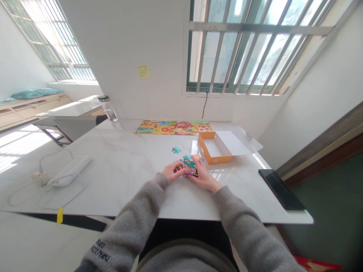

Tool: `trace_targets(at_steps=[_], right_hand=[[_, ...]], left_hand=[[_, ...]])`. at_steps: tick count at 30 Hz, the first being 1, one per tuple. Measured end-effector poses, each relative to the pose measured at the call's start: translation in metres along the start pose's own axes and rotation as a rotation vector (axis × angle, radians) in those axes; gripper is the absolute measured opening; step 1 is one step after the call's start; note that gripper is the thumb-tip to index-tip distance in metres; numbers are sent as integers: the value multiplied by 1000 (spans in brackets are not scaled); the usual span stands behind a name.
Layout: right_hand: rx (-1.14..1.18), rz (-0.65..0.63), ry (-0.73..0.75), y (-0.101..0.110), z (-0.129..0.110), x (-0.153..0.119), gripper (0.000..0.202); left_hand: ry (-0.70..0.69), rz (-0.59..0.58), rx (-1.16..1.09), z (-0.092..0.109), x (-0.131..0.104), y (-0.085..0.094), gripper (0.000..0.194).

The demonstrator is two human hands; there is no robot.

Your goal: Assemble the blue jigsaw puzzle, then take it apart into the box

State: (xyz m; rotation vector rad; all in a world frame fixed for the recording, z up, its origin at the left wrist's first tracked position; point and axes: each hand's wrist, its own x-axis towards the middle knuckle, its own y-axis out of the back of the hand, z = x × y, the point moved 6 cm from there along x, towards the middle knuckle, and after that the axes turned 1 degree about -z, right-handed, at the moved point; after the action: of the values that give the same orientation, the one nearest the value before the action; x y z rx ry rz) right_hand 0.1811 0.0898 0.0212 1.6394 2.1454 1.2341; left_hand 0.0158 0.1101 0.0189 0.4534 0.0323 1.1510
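A small cluster of joined jigsaw pieces [189, 162], teal, purple and black, lies on the white marbled table between my hands. My left hand [173, 172] is at the cluster's left edge, its thumb and fingers closed around a jigsaw piece there, whose outline is partly hidden. Lying over the cluster's right side, my right hand [205, 178] has its fingers stretched out and its thumb apart, pressing on the pieces. A loose teal jigsaw piece [176, 150] rests a little beyond the cluster. Parts of the cluster are covered by my fingers.
Behind the pieces lies a colourful animal picture strip [172, 127]. To the right stands an open orange box [213, 148] with a white sheet [236, 143] beside it. A black phone [279, 189] is near the right edge. A power strip [70, 170] with cables and a bottle [108, 109] are left.
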Motion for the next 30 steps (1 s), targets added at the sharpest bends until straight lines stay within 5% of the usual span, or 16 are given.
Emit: trace_targets(at_steps=[3, 9, 16, 20, 27, 30], right_hand=[[5, -7, 29, -3, -1, 0, 97], [17, -33, 30, 0, -4, 0, 94], [33, -56, 63, 1, -1, 2, 76], [15, -110, 111, 4, -4, 1, 83], [-20, -182, 96, 6, -14, -6, 97], [-25, -185, 84, 2, -21, -7, 98]], left_hand=[[-65, 131, 9, 12, 2, 9, 37], [-33, 37, -226, 15, 2, 12, 50], [-69, -122, 212, 3, -17, 6, 25], [-145, -93, 391, 0, -17, 3, 20], [-213, -2, 584, 2, -13, 3, 22], [-209, 126, 547, 1, -14, 6, 53]])
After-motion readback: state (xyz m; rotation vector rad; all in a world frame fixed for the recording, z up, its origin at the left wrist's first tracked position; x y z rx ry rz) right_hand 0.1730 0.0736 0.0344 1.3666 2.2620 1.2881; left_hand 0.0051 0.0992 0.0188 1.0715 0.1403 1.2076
